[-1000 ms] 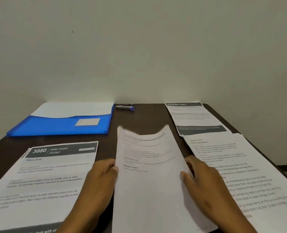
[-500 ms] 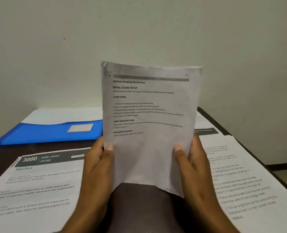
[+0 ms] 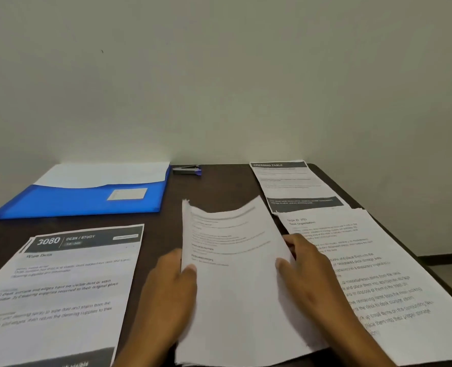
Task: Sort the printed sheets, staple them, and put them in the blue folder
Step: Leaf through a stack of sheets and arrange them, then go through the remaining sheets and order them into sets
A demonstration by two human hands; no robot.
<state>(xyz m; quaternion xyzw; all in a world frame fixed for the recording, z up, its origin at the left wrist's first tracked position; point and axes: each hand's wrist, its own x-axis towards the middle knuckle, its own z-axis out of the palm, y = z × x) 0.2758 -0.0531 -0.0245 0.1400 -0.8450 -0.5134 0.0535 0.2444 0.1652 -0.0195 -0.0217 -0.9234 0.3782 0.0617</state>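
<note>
I hold a thin stack of printed sheets (image 3: 235, 282) low over the middle of the dark desk, tilted flat, its top edge curling. My left hand (image 3: 172, 287) grips its left edge and my right hand (image 3: 312, 276) grips its right edge, thumbs on top. The blue folder (image 3: 87, 202) lies at the back left with a white sheet tucked inside. A small stapler (image 3: 186, 170) sits by the wall behind the stack.
A "3080 Desk / Study" sheet (image 3: 60, 287) lies at the front left. A "Dressing Table" sheet (image 3: 291, 186) lies at the back right, and a text-filled sheet (image 3: 378, 282) covers the front right. The desk's right edge (image 3: 415, 245) drops to the floor.
Half a second ago the stack stood upright in front of the camera. Both hands have brought it back down toward the desk, as it was a second ago.
</note>
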